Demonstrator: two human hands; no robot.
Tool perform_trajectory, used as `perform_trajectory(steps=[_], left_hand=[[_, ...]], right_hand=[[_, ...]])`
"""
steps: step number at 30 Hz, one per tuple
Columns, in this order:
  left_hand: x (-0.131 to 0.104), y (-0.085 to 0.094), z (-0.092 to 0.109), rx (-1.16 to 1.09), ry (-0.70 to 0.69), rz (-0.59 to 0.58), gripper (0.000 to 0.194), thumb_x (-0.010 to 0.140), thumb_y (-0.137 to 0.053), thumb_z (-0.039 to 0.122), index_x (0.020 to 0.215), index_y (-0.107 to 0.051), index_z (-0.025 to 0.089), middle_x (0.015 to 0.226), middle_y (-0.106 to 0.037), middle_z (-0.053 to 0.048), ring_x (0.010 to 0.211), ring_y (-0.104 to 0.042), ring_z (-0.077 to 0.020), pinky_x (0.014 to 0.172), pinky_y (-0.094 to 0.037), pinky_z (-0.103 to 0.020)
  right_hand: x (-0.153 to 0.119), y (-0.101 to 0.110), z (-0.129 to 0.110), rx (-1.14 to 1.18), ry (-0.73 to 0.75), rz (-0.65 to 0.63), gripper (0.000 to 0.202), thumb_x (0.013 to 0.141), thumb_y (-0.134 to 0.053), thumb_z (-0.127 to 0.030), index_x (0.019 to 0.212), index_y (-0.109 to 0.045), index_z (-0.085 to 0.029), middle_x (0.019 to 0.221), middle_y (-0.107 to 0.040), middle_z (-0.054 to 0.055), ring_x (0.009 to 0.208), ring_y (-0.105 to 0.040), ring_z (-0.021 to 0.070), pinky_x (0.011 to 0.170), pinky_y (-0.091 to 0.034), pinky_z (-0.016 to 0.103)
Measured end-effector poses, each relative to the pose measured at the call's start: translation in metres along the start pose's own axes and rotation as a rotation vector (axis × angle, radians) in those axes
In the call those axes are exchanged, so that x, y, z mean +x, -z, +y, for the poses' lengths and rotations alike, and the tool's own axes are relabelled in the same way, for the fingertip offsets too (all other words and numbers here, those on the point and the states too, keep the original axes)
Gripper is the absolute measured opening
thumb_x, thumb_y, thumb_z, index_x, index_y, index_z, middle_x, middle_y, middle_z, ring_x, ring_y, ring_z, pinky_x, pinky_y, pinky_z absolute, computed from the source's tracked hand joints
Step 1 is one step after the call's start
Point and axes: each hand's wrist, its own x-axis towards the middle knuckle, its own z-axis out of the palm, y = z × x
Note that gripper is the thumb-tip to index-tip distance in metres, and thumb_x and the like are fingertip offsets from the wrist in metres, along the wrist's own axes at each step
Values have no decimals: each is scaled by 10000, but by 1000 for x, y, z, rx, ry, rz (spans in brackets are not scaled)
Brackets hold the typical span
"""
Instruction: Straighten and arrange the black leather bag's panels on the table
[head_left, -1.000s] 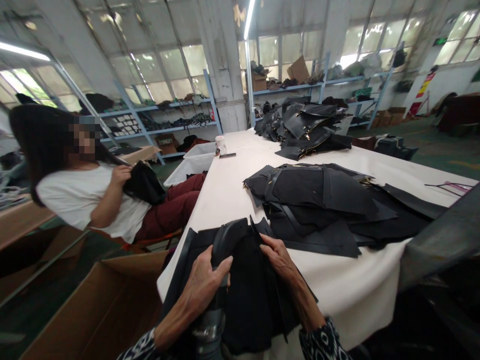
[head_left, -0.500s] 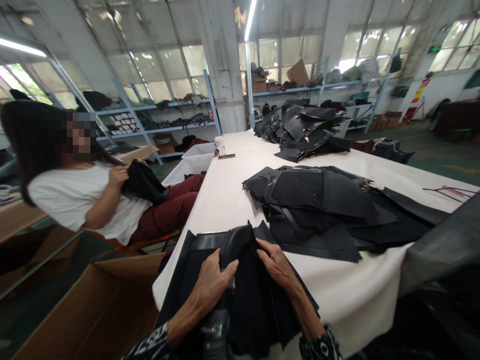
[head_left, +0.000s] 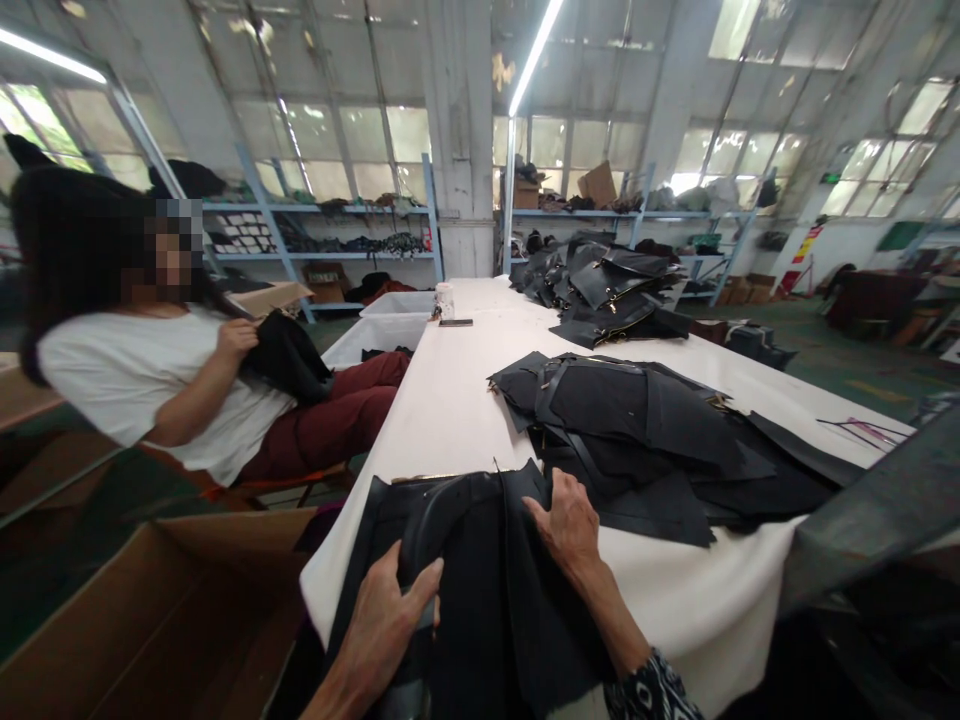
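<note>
My left hand [head_left: 386,615] is wrapped around a black vacuum-hose nozzle [head_left: 421,525] with a curved head. The nozzle lies over the left part of a black bag panel [head_left: 472,560], which has a zip along its far edge and hangs over the table's near end. At the panel's right side, my right hand [head_left: 571,525] has its fingers curled on the flap near the far corner. Just beyond that hand is a stack of black bag panels [head_left: 637,420]. The lower part of the hose is mostly hidden by my left forearm.
A white-covered table [head_left: 457,385] stretches ahead, bearing a farther heap of black pieces [head_left: 607,280] and a cup [head_left: 445,298]. A seated person [head_left: 165,370] at left holds black material. An open cardboard box [head_left: 187,600] stands low left; a grey metal beam [head_left: 877,520] slants at right.
The nozzle and my left hand have moved left and nearer across the panel. My right hand has shifted slightly right along the flap. The camera view has tilted a little.
</note>
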Motion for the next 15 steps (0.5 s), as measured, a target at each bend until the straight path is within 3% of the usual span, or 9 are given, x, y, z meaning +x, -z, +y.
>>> perform_trajectory(steps=[5,15], left_hand=[[-9,9,0,-55,-17,71,338,705,-572,495,743,-538,161,491,-581,-7,419,-561,-182,439,-480,-286],[-24,19,-4,-72,-13,15,343,702,-572,491,776,-541,157,501,-594,-11,428,-574,-187,450,-490,-287]], right_hand=[[10,5,-19,-161,-10,-71,608,671,-758,-364,1144,-510,-73,998,-580,173,946,-542,337,757,-466,404],[2,9,-31,-242,-7,-156,482,702,-735,-346,1027,-554,-41,1000,-594,237,936,-583,358,752,-463,406]])
